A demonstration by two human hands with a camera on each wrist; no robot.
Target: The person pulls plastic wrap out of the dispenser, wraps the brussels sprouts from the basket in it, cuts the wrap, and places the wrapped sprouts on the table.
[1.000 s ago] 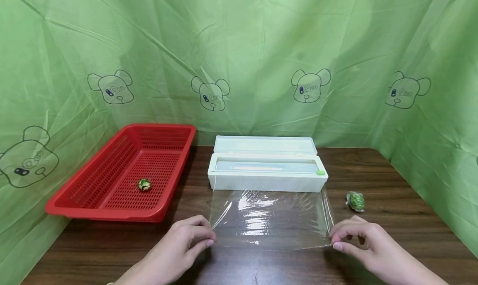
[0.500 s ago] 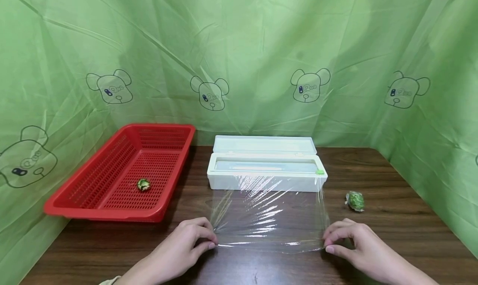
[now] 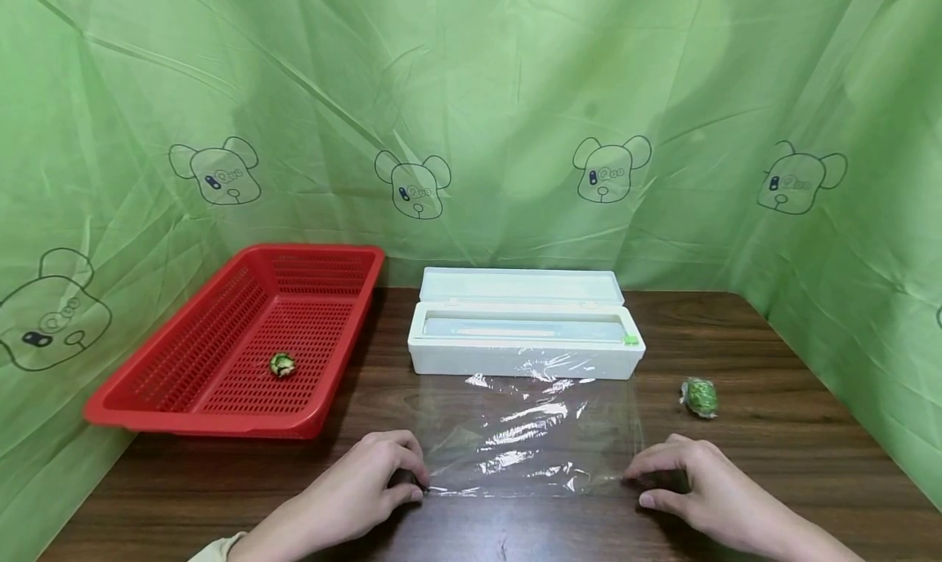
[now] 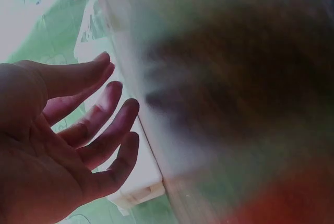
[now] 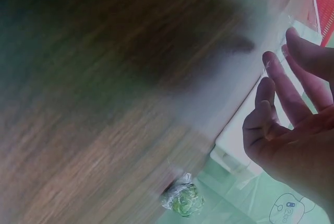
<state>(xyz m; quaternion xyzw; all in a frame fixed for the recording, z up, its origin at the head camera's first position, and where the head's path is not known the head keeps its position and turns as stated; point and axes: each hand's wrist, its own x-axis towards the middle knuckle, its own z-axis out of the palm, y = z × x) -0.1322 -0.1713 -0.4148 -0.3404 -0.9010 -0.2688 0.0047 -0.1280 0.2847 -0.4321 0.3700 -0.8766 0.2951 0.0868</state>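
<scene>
A sheet of clear cling film (image 3: 526, 439) lies over the wooden table, running out from a white cling film dispenser (image 3: 526, 359) whose lid stands open. My left hand (image 3: 379, 484) is at the sheet's near left corner; its thumb and index fingertips are slightly apart. In the left wrist view its fingers (image 4: 96, 114) are loosely bent, with nothing seen held. By the near right corner is my right hand (image 3: 702, 492), thumb and index finger parted. A small green ball wrapped in film, like a Brussels sprout (image 3: 699, 397), sits beyond the right hand.
A red perforated basket (image 3: 353, 357) stands at the left with one small green sprout-like vegetable (image 3: 282, 364) in it. A green slider (image 3: 630, 340) sits at the dispenser's right end. Green cloth (image 3: 508, 71) walls the table's back and sides.
The film, stretched between both hands earlier, has gone slack and settled on the table. The right thumb and index finger have parted from its corner; the left fingertips have loosened slightly.
</scene>
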